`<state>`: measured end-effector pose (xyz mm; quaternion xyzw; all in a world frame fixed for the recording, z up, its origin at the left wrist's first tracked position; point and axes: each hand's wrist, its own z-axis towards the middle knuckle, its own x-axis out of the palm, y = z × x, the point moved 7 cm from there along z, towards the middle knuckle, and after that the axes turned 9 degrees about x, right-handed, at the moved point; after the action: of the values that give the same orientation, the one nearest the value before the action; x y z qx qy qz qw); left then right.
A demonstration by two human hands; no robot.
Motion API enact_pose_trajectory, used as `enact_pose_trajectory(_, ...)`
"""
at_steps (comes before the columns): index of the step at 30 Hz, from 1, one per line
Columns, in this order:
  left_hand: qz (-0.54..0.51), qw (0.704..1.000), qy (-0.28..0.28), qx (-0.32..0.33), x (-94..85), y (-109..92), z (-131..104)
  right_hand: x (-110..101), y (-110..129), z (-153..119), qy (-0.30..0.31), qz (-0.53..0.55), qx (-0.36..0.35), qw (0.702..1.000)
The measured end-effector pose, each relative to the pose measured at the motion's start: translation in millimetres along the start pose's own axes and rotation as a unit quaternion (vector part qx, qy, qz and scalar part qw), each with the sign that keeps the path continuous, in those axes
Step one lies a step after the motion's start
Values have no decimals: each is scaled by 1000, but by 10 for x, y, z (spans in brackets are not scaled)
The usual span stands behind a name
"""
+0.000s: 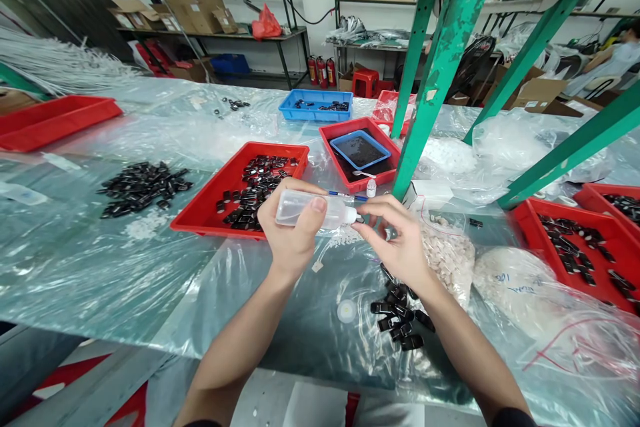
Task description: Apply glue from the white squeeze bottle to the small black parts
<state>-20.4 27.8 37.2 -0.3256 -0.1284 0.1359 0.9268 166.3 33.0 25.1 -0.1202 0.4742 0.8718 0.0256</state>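
Note:
My left hand (pixel 295 227) is wrapped round a translucent squeeze bottle (pixel 295 208), tilted on its side with its white nozzle pointing right. My right hand (pixel 400 237) pinches a small black piece (pixel 360 219) right at the nozzle tip. My fingers hide most of that piece. Just behind the bottle shows a thin blue pen-like tool (pixel 356 198); whether it is held or lies on the table I cannot tell. Below my right hand several glossy black pieces (pixel 400 320) lie in a loose pile. A round white disc (pixel 346 311) rests on the plastic sheet between my forearms.
A red tray (pixel 195 219) of black pieces stands behind my left hand, beside a black heap (pixel 143 188). Bags of pale bits (pixel 450 257) lie right of my right hand. A green post (pixel 425 93) rises behind it. Another red tray (pixel 525 220) sits far right.

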Motion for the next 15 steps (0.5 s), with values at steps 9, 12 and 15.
enact_pose_trajectory(9, 18, 1000, -9, -4, -54, 19, 46, 23, 28, -4, 8, -3, -5, 1000)
enact_pose_trajectory(12, 11, 1000, -3, 0, -46, 26, 51, 24, 31, -5, 7, -7, -7, 1000)
enact_pose_trajectory(15, 11, 1000, 3, -1, -35, 35, 50, 26, 34, -7, 6, -12, -8, 1000)
